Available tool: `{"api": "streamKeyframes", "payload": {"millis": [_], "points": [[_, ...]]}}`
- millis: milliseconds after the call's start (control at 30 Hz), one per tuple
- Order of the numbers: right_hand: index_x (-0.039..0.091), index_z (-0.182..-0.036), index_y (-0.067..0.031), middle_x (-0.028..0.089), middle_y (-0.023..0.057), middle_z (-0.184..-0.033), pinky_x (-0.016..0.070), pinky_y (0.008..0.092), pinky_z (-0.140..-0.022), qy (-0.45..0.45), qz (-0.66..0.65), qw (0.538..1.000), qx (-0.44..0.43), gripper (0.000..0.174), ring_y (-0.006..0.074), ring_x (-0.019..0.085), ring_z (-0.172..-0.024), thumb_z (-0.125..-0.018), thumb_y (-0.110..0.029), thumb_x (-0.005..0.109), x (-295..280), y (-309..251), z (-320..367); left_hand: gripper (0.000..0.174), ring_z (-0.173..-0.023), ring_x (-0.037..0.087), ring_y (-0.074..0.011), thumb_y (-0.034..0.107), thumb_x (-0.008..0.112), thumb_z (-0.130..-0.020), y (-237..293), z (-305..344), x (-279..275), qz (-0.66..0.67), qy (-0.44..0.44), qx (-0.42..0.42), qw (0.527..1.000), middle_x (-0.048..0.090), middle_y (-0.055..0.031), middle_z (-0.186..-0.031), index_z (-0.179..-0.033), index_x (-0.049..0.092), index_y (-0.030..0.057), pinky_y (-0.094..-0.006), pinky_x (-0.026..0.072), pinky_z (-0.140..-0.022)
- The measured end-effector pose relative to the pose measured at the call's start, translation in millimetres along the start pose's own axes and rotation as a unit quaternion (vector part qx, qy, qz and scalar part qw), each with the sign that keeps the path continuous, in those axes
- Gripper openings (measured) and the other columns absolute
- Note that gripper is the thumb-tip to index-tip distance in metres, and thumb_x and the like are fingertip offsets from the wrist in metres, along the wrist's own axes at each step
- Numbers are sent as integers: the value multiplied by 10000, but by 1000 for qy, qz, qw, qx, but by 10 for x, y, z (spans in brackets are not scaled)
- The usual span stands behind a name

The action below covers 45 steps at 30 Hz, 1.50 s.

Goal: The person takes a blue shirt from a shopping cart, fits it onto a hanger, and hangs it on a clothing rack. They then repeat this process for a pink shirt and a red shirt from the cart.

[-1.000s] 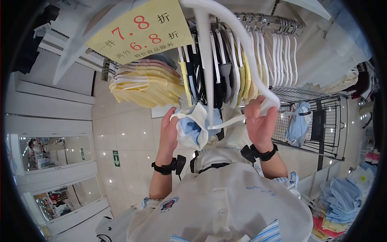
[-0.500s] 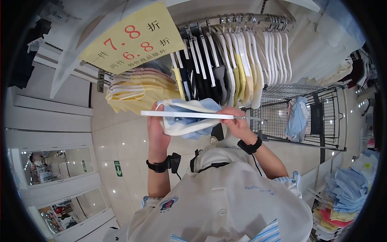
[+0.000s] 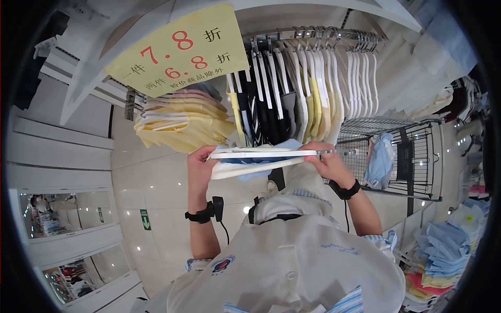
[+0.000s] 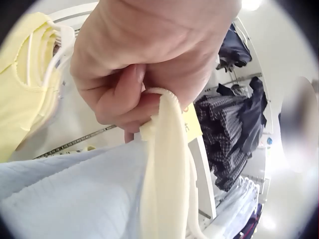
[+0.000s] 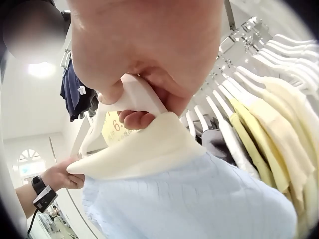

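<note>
A light blue shirt (image 5: 164,199) with a cream collar (image 5: 139,149) hangs between both hands. My left hand (image 3: 202,166) pinches the collar's edge, as the cream band (image 4: 169,164) under its curled fingers shows in the left wrist view. My right hand (image 3: 330,166) grips a white clothes hanger (image 3: 263,154) near its hook end. In the head view the hanger lies level across the shirt's top. One hanger arm goes in under the collar near the right hand; the other shows beyond the collar in the right wrist view.
A rail (image 3: 313,35) of hung clothes stands ahead, with yellow tops (image 3: 182,122) at its left. A yellow price sign (image 3: 180,49) hangs above. To the right stands a wire shopping cart (image 3: 425,175) with a light blue garment (image 3: 380,161) inside. Folded clothes (image 3: 443,240) lie at lower right.
The hanger has come down from upright beside the shirt to level across its top. The right hand shifted from the hanger's curved arm to its hook end; the left keeps hold of the shirt.
</note>
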State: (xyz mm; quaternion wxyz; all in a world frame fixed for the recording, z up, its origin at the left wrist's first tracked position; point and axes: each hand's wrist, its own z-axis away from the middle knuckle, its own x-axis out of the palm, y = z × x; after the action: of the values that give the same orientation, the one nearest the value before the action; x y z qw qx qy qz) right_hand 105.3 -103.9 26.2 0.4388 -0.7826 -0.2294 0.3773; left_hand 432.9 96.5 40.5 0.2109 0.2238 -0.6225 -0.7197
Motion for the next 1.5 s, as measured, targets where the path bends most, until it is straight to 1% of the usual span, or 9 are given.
{"api": "streamKeyframes", "payload": {"millis": [200, 267, 533, 700, 833, 1067, 1133, 1367, 1500], "points": [[708, -1075, -21, 724, 180, -1002, 556, 435, -847, -74, 68, 992, 79, 216, 404, 684, -931, -998, -219, 670, -86, -35, 137, 176, -804, 697, -101, -5, 772, -877, -130, -70, 38, -4, -13, -68, 998, 778, -56, -913, -1049, 772, -40, -262, 554, -756], [715, -1100, -53, 733, 163, -1018, 562, 461, -822, -139, 153, 974, 89, 243, 396, 694, -925, -999, -270, 667, 0, -43, 132, 171, -776, 693, -110, 17, 790, -868, -222, -54, 262, -169, -85, 19, 982, 776, -75, -881, -1027, 771, -45, -267, 544, -739], [692, -1185, -86, 728, 154, -1012, 555, 490, -776, -147, 179, 973, 3, 315, 389, 701, -906, -968, -315, 680, 471, -252, -101, 162, -677, 619, -79, 83, 790, -888, 135, 151, 1160, -238, -182, 9, 954, 726, -51, -756, -971, 746, -49, -270, 482, -624], [739, -1202, -68, 746, 177, -1022, 554, 498, -812, -238, 176, 951, 89, 358, 406, 702, -907, -1001, -353, 663, 552, 37, -61, 129, -747, 653, -103, 96, 770, -937, -56, 124, 1052, -70, -131, -10, 989, 747, -64, -858, -1007, 758, -11, -263, 505, -683], [720, -1217, -103, 731, 146, -991, 550, 478, -767, -95, 164, 981, -35, 310, 386, 692, -895, -954, -266, 702, 527, -73, -13, 159, -769, 606, -155, 117, 720, -987, 95, 157, 1015, -228, -199, 106, 947, 649, -56, -863, -996, 733, -41, -295, 482, -680], [705, -1130, -93, 699, 140, -970, 558, 455, -797, -89, 60, 994, -3, 334, 371, 688, -898, -819, -8, 617, 297, -217, -81, 266, -846, 593, -231, 230, 648, -1045, -22, 138, 880, -228, -301, 84, 922, 612, -99, -919, -1059, 683, -34, -335, 492, -711], [706, -1137, -85, 702, 144, -978, 559, 451, -800, -82, 39, 996, 2, 350, 378, 687, -901, -810, 1, 616, 296, -218, -70, 328, -931, 656, -365, 276, 727, -979, 64, 180, 895, -227, -292, 53, 927, 682, -151, -999, -1141, 663, -1, -408, 517, -786], [732, -1160, -48, 724, 132, -941, 554, 400, -745, -70, -14, 997, -17, 299, 350, 704, -838, -862, -37, 711, 253, -284, -80, 493, -1028, 679, -352, 247, 846, -851, 253, 210, 869, -314, -320, 89, 890, 691, -161, -1151, -1254, 657, 33, -417, 540, -884], [745, -1096, -40, 741, 169, -1008, 570, 431, -838, -77, -17, 996, 29, 265, 392, 708, -906, -834, -52, 706, 139, -454, -86, 506, -966, 682, -353, 193, 841, -830, 442, 277, 936, -315, -229, 148, 909, 707, -142, -1088, -1276, 660, 35, -404, 543, -868]]}}
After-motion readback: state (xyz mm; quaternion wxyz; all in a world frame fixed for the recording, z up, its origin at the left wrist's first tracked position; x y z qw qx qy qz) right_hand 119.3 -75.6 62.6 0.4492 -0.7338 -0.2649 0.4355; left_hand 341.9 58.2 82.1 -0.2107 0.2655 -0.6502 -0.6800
